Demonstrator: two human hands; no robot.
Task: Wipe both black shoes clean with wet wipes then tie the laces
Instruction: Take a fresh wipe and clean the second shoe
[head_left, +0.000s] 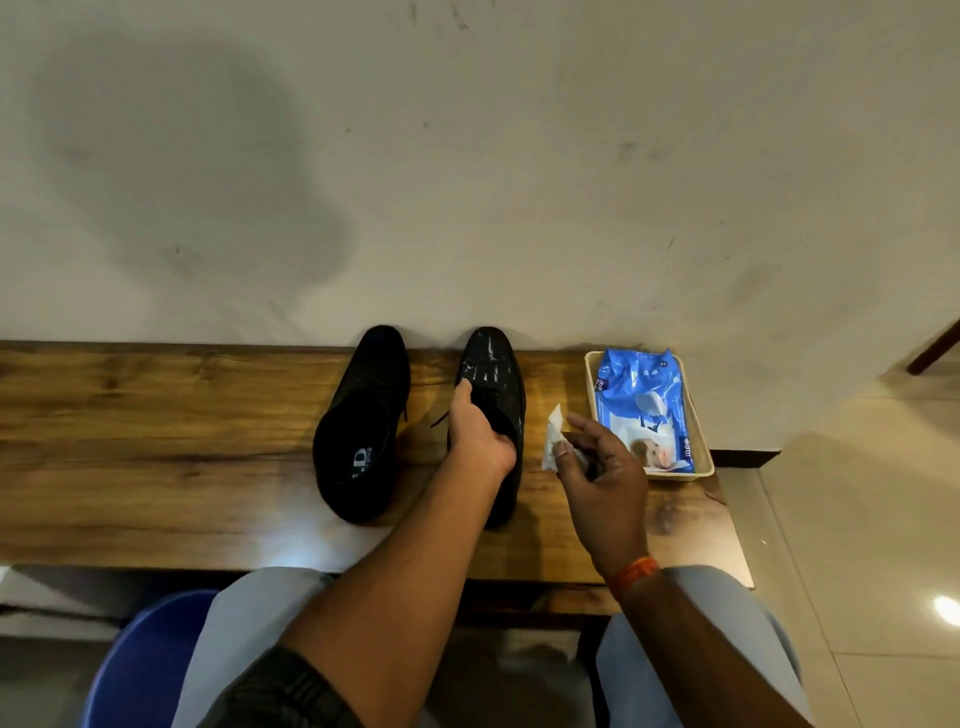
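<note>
My left hand (475, 434) covers the opening and laces of the right shoe (493, 374), and my forearm hides its heel. My right hand (602, 467) hides the lower part of the wet wipe (554, 434) and a corner of the wipes pack (644, 410). The small print on that pack is unreadable. The blue bucket (150, 660) is cut off at the bottom edge.
</note>
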